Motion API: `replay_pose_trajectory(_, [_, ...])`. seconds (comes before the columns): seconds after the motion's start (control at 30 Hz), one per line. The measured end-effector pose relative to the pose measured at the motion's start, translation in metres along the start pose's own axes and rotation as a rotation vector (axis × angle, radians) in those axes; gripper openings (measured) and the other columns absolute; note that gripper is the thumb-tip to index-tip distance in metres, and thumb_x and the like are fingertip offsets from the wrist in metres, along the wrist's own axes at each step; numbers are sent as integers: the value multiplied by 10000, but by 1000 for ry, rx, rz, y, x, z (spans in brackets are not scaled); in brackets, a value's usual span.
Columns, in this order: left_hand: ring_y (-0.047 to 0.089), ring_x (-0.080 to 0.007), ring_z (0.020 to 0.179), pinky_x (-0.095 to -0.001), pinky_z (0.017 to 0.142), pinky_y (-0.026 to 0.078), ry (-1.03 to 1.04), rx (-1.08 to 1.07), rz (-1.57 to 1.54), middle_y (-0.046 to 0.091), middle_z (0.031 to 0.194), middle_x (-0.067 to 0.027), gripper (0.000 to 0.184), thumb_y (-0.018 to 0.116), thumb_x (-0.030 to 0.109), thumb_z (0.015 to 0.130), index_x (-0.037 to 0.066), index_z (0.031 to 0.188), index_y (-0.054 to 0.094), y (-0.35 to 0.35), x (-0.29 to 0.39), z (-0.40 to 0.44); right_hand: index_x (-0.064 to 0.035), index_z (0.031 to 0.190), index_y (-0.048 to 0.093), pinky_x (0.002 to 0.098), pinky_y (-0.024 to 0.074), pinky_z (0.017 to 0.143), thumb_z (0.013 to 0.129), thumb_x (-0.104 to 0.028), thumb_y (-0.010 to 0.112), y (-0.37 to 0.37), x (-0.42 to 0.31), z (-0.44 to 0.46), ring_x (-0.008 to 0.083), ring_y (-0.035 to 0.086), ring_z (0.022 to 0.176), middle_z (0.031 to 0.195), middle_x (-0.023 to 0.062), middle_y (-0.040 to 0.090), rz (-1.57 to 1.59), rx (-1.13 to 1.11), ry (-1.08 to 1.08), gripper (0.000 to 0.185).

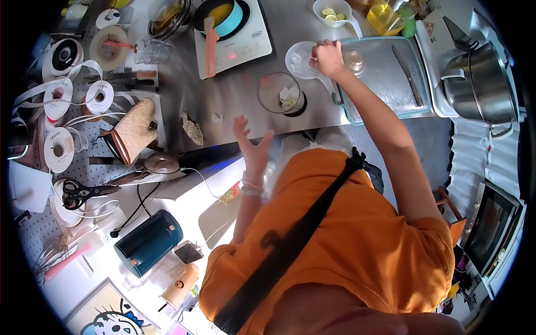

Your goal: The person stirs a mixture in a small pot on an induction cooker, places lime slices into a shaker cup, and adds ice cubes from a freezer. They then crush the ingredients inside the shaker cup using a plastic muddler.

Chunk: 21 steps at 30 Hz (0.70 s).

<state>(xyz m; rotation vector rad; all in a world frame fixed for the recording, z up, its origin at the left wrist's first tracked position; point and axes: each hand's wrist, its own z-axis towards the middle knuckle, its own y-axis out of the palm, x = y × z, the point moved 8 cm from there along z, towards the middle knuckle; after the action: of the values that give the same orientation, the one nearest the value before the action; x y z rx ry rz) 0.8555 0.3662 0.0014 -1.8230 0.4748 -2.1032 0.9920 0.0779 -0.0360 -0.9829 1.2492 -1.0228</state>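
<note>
My right hand is closed, fingers curled together over the right rim of a white handled bowl. Pale clear chunks that look like ice lie in that bowl; whatever the fingers hold is hidden. My left hand hangs open at the counter's front edge, fingers spread and holding nothing. Between the hands stands a clear glass with whitish chunks at its bottom. A small glass jar sits just right of my right wrist, on a clear cutting board.
A knife lies on the board. At the back are an induction cooker with a blue pot, a spatula and a strainer bowl of lime slices. A steel pot stands right; an oven mitt hangs left.
</note>
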Motion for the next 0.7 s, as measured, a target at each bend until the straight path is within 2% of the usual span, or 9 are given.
replay_pose_trajectory(0.1, [421, -267, 1227, -406, 981, 353, -12, 5, -26, 380, 1383, -131, 885, 776, 114, 721, 33, 1411, 228, 0, 1, 6, -67, 799, 693, 367, 379, 871, 690, -184, 718, -40, 0, -8, 209, 581, 931, 835, 85, 645, 258, 96, 84, 162])
replay_pose_trajectory(0.17, [424, -265, 1228, -400, 982, 356, 2, 8, -9, 381, 1384, -135, 876, 757, 78, 731, 54, 1421, 219, -3, 2, 6, -40, 799, 677, 307, 417, 826, 699, -92, 698, -61, 6, -15, 152, 568, 843, 779, 58, 620, 1088, 148, 168, 114])
replay_pose_trajectory(0.27, [429, -264, 1228, -395, 981, 360, 29, 21, -5, 383, 1386, -138, 864, 733, 30, 738, 73, 1429, 216, -6, 4, 8, -23, 801, 667, 260, 431, 781, 695, -33, 686, -133, -31, -36, 116, 536, 801, 756, 24, 597, 1357, 173, 6, 108])
replay_pose_trajectory(0.3, [430, -264, 1226, -395, 980, 361, 43, 25, -18, 384, 1386, -137, 857, 726, 18, 736, 71, 1428, 221, -7, 6, 8, -23, 801, 667, 260, 431, 781, 695, -33, 686, -140, -39, -41, 116, 536, 801, 756, 24, 597, 1358, 169, 6, 108])
replay_pose_trajectory(0.37, [429, -264, 1225, -395, 981, 358, 38, 19, -14, 382, 1388, -132, 853, 720, 16, 736, 72, 1428, 224, -8, 7, 8, -23, 796, 662, 280, 430, 793, 682, -31, 696, -158, -71, -53, 130, 541, 806, 751, 21, 596, 1262, 135, -236, 119])
replay_pose_trajectory(0.43, [428, -265, 1225, -396, 982, 356, 48, 0, -16, 380, 1391, -126, 849, 714, 14, 736, 73, 1428, 226, -9, 12, 12, -26, 837, 672, 326, 448, 792, 681, -74, 726, -155, -96, -63, 221, 569, 830, 768, 69, 596, 857, 148, -389, 172])
replay_pose_trajectory(0.5, [426, -259, 1226, -398, 981, 352, 65, -50, 45, 384, 1388, -114, 840, 697, 11, 737, 79, 1429, 225, -11, 17, 12, -24, 873, 675, 342, 457, 784, 684, -132, 765, -157, -101, -74, 254, 573, 848, 785, 89, 600, 767, 252, -339, 236])
replay_pose_trajectory(0.63, [404, -262, 1247, -392, 993, 334, 143, 13, -7, 396, 1371, -127, 737, 619, -35, 744, 13, 1394, 275, -21, 31, 7, -15, 898, 677, 340, 474, 750, 743, -176, 755, -148, -66, -89, 239, 584, 836, 799, 95, 605, 921, 241, -103, 237])
replay_pose_trajectory(0.7, [492, -242, 1076, -353, 914, 393, 246, 129, 56, 484, 1260, -131, 662, 682, 41, 727, -2, 1321, 394, -35, 39, -2, -9, 869, 674, 342, 484, 708, 777, -182, 737, -143, -40, -109, 239, 590, 747, 771, 106, 609, 875, 366, -11, 206])
